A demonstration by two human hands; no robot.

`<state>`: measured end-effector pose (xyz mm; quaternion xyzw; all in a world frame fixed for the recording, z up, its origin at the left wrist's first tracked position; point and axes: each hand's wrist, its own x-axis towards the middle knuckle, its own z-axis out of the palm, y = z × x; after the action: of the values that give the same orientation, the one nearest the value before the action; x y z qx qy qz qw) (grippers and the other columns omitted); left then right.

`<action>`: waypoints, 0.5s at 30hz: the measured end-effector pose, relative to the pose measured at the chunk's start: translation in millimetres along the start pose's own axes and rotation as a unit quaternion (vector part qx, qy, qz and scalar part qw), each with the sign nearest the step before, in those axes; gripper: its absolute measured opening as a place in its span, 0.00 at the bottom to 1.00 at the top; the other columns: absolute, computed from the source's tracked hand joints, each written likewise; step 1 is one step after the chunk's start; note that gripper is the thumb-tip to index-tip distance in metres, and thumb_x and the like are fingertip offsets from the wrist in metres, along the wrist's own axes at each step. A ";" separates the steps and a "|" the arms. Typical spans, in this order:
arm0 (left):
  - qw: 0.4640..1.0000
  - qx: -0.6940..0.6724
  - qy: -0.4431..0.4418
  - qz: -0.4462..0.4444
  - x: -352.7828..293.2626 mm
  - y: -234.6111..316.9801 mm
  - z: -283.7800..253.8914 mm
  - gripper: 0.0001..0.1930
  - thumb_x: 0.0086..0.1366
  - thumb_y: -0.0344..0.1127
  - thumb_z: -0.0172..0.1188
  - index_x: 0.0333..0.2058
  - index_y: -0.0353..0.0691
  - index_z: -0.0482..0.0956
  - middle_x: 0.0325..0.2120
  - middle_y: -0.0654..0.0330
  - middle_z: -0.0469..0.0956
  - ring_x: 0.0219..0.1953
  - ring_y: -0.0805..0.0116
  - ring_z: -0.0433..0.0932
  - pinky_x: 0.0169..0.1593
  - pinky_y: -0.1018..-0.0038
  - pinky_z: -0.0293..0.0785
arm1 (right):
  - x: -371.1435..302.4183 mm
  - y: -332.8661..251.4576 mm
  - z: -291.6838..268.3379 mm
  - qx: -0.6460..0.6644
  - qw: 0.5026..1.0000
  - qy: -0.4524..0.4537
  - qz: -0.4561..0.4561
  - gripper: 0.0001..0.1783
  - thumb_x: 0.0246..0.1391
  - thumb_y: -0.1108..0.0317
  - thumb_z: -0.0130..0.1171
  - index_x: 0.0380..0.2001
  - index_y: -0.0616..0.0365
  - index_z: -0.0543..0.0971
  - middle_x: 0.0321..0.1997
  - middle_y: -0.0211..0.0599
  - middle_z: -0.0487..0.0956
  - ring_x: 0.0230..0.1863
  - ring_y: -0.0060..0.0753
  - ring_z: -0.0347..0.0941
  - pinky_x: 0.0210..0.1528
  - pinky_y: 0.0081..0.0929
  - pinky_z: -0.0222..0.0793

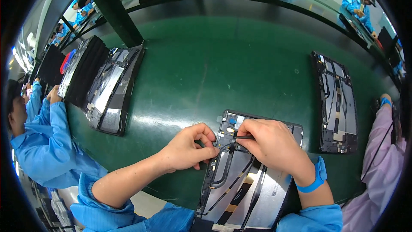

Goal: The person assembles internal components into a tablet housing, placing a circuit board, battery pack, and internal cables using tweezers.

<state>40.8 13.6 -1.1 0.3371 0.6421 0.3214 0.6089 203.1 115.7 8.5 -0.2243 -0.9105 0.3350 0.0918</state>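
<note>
An opened tablet (274,193) lies before me, its silver back, black cables and circuit board bare. My left hand (189,147) is closed at the board's left edge, thumb and forefinger pinched together by a thin black wire (225,147). Whatever sits between those fingertips is too small to make out. Over the upper part of the board, my right hand (271,142) grips a thin dark stick-like tool (245,137), its tip down at the board. The palm hides part of the tablet's upper right. A blue band (316,176) circles my right wrist.
Another opened tablet (337,103) lies at the right. On the left, opened tablets (112,90) lean in a stack with black foam sheets (88,71), beside a green post (112,10). Co-workers in blue (47,137) and pink (377,159) sit close on both sides.
</note>
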 end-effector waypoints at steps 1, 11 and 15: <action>1.000 0.002 0.001 0.005 0.4 -0.9 0.4 0.14 0.48 0.31 0.57 0.31 0.34 0.63 0.23 0.62 0.67 0.19 0.77 0.70 0.16 0.84 0.65 | -0.2 -2.8 -1.3 -0.009 1.000 -0.003 0.020 0.08 0.40 0.66 0.52 0.23 0.59 0.71 0.22 0.41 0.72 0.26 0.42 0.69 0.27 0.35 0.63; 1.000 0.018 -0.010 0.004 0.9 -0.1 0.6 0.13 0.48 0.29 0.56 0.32 0.35 0.62 0.24 0.62 0.67 0.21 0.76 0.71 0.16 0.84 0.66 | 1.5 -7.5 -5.8 0.060 0.995 -0.023 0.081 0.11 0.37 0.65 0.52 0.19 0.63 0.71 0.19 0.45 0.72 0.22 0.44 0.69 0.24 0.33 0.62; 1.000 0.025 -0.005 0.006 1.2 -2.1 1.0 0.14 0.48 0.29 0.56 0.32 0.35 0.62 0.25 0.61 0.67 0.21 0.76 0.71 0.16 0.84 0.66 | 3.5 -10.7 -4.4 0.037 0.994 -0.009 0.105 0.10 0.36 0.66 0.51 0.19 0.64 0.71 0.18 0.47 0.71 0.21 0.45 0.69 0.24 0.33 0.62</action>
<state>41.7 13.4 -3.6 0.3575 0.6446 0.3075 0.6019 197.7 112.7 18.8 -0.3120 -0.8699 0.3779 0.0562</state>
